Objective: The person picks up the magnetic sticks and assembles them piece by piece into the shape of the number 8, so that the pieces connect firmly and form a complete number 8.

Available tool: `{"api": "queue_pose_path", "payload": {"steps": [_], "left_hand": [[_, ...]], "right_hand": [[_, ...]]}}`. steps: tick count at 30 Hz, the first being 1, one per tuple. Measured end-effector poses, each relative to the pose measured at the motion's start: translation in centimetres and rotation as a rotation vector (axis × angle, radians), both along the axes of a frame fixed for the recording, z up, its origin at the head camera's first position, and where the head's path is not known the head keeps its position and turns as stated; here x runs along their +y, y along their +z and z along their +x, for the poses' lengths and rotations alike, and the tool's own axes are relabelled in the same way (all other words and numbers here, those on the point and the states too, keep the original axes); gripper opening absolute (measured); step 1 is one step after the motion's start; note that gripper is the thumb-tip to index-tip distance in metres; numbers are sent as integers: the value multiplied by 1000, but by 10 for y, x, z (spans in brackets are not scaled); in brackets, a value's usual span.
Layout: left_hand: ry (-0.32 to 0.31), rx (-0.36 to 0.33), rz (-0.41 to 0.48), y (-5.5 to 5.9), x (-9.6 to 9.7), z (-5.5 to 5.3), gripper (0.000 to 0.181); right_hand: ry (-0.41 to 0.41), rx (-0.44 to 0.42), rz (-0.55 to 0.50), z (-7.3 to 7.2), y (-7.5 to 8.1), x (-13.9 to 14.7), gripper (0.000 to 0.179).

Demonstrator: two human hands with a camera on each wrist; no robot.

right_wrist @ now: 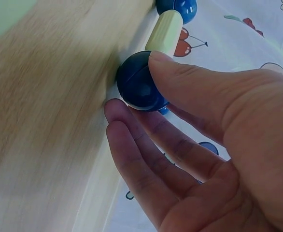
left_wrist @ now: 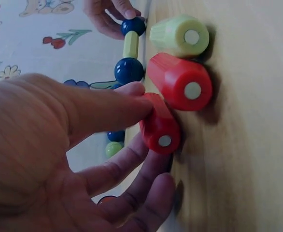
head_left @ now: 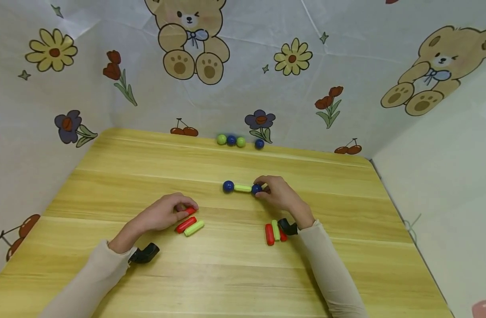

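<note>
My left hand (head_left: pixel 167 212) pinches a red magnetic rod (left_wrist: pixel 160 126) between thumb and fingers, close to the wooden tabletop. Right beside it lie another red rod (head_left: pixel 186 225) and a pale green rod (head_left: pixel 194 228). Farther up the table, a light green rod (head_left: pixel 242 188) has a blue ball at each end. Thumb and fingers of my right hand (head_left: pixel 280 193) grip the right-hand blue ball (right_wrist: pixel 140 82); the left-hand blue ball (head_left: pixel 228 186) is untouched. The rods by my left hand show round silvery discs in their ends.
Below my right wrist lie a red rod (head_left: pixel 269 234), a green rod (head_left: pixel 275 230) and a second red rod partly hidden by the black wrist camera (head_left: pixel 287 227). Along the table's back edge sit green balls (head_left: pixel 221 139) and blue balls (head_left: pixel 259 144), against a bear-printed cloth (head_left: pixel 235 97).
</note>
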State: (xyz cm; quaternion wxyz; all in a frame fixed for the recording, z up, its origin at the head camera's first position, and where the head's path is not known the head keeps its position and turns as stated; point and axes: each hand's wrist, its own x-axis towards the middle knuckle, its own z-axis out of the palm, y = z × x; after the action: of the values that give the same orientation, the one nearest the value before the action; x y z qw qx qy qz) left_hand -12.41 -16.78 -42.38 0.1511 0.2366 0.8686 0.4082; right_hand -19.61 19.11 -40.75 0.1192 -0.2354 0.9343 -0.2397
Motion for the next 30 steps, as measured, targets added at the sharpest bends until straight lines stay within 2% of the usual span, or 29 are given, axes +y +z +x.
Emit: {"api": "queue_pose_path", "payload": {"steps": [7, 13, 16, 22, 30], "left_hand": [[-10, -15, -4, -1, -4, 0, 28], [-7, 23, 13, -2, -4, -2, 27], [10, 31, 17, -1, -2, -2, 25], [59, 3, 50, 0, 1, -3, 22], [95, -34, 69, 0, 8, -7, 30]], "right_hand": [[4, -3, -20, -1, -2, 1, 31], [7, 6, -19, -1, -3, 0, 29], [10, 14, -19, 0, -2, 0, 29], [19, 22, -25, -2, -3, 1, 28], [15, 11, -24, -1, -4, 2, 29]]}}
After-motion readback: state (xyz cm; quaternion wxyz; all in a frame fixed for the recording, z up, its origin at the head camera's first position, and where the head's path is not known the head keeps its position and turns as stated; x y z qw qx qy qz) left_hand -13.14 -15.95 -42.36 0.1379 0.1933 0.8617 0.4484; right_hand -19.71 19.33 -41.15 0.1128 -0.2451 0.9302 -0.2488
